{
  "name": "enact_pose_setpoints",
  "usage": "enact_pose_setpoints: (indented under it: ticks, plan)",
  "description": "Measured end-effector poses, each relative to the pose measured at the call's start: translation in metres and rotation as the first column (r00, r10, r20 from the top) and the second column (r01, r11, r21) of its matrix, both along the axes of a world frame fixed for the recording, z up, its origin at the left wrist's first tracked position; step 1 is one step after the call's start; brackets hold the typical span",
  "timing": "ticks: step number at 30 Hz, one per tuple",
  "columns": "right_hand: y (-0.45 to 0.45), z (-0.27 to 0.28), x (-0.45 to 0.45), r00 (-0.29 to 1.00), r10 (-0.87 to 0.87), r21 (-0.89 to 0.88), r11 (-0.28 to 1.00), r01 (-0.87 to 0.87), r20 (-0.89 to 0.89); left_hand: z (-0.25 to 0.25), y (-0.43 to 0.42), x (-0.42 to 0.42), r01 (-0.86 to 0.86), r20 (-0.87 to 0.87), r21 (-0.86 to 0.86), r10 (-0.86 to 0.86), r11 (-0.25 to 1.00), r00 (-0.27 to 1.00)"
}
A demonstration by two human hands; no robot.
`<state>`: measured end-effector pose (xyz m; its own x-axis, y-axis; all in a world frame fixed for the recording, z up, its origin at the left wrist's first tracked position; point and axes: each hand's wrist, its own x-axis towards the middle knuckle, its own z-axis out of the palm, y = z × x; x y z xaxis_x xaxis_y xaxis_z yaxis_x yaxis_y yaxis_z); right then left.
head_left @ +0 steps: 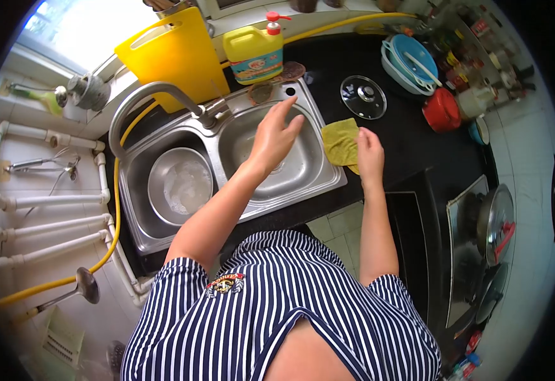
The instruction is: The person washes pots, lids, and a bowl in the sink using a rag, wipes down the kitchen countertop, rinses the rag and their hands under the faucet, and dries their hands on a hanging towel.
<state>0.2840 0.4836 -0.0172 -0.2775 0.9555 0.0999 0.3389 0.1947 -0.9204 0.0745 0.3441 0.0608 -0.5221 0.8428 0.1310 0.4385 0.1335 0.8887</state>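
My left hand (276,136) hovers over the right basin (315,152) of the steel double sink, fingers apart and holding nothing. To its right, my right hand (370,155) pinches the edge of a yellow-green cloth (339,141), which hangs at the sink's right rim above the black counter. In the left basin sits a metal bowl (182,184) with cloudy liquid in it. The curved faucet (163,89) rises behind the divider. Part of the right basin is hidden by my left hand and forearm.
Behind the sink stand a yellow cutting board (176,57) and a yellow detergent jug (254,54). On the counter lie a glass lid (363,97), blue and white basins (410,63) and a red container (442,109). A stove (468,254) is at right; a yellow hose (117,209) runs at left.
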Motion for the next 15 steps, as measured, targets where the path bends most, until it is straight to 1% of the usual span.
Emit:
enact_pose_setpoints:
  ticks: [1,2,3,4,5,6,7,8,9,10,11,12,14,15]
  plan:
    - [-0.003,-0.006,-0.012,0.990,0.142,-0.067,0.987,-0.143,-0.010,0.004,-0.013,-0.007,-0.032,0.091,0.059,0.026,0.998,0.996]
    - [-0.011,-0.012,-0.034,0.966,0.237,-0.085,0.965,-0.246,-0.103,-0.007,-0.023,-0.018,-0.076,0.246,0.141,0.040,0.987,0.969]
    - [-0.019,-0.017,-0.055,0.926,0.334,-0.085,0.932,-0.352,-0.175,-0.016,-0.038,-0.031,-0.115,0.408,0.124,0.055,0.986,0.911]
    - [-0.024,-0.019,-0.077,0.904,0.421,-0.091,0.900,-0.426,-0.072,-0.018,-0.057,-0.041,-0.151,0.558,0.105,0.067,0.983,0.827]
    - [-0.032,-0.011,-0.101,0.850,0.523,-0.073,0.847,-0.526,-0.058,-0.020,-0.074,-0.050,-0.251,0.731,0.045,0.139,0.967,0.668]
    - [-0.041,-0.005,-0.127,0.810,0.585,0.007,0.811,-0.585,-0.040,-0.022,-0.094,-0.059,-0.330,0.862,-0.029,0.191,0.943,0.470]
    - [-0.048,0.001,-0.153,0.794,0.608,0.004,0.794,-0.608,-0.024,-0.032,-0.112,-0.068,-0.439,0.939,-0.035,0.181,0.898,0.294]
    - [-0.052,0.007,-0.180,0.776,0.630,0.011,0.777,-0.630,-0.013,-0.057,-0.132,-0.083,-0.551,0.985,-0.025,0.115,0.834,0.128]
    - [-0.052,0.009,-0.207,0.762,0.647,0.038,0.763,-0.646,-0.035,-0.065,-0.148,-0.091,-0.644,0.998,-0.019,0.052,0.765,0.032]
    - [-0.053,0.003,-0.236,0.787,0.617,0.048,0.786,-0.616,-0.001,-0.068,-0.165,-0.097,-0.726,0.998,-0.019,-0.028,0.687,-0.053]
    - [-0.056,-0.003,-0.264,0.811,0.584,0.053,0.810,-0.585,0.032,-0.070,-0.179,-0.102,-0.779,0.995,-0.015,-0.071,0.627,-0.076]
    - [-0.057,-0.007,-0.289,0.799,0.601,0.072,0.796,-0.600,0.010,-0.072,-0.193,-0.106,-0.825,0.988,-0.016,-0.117,0.565,-0.100]
    - [-0.053,-0.020,-0.331,0.828,0.488,-0.080,0.870,-0.486,0.276,-0.077,-0.218,-0.116,-0.856,0.977,0.053,-0.204,0.514,-0.062]
    - [-0.052,-0.032,-0.347,0.820,0.511,-0.142,0.859,-0.491,0.257,-0.077,-0.227,-0.120,-0.868,0.974,0.068,-0.222,0.492,-0.050]
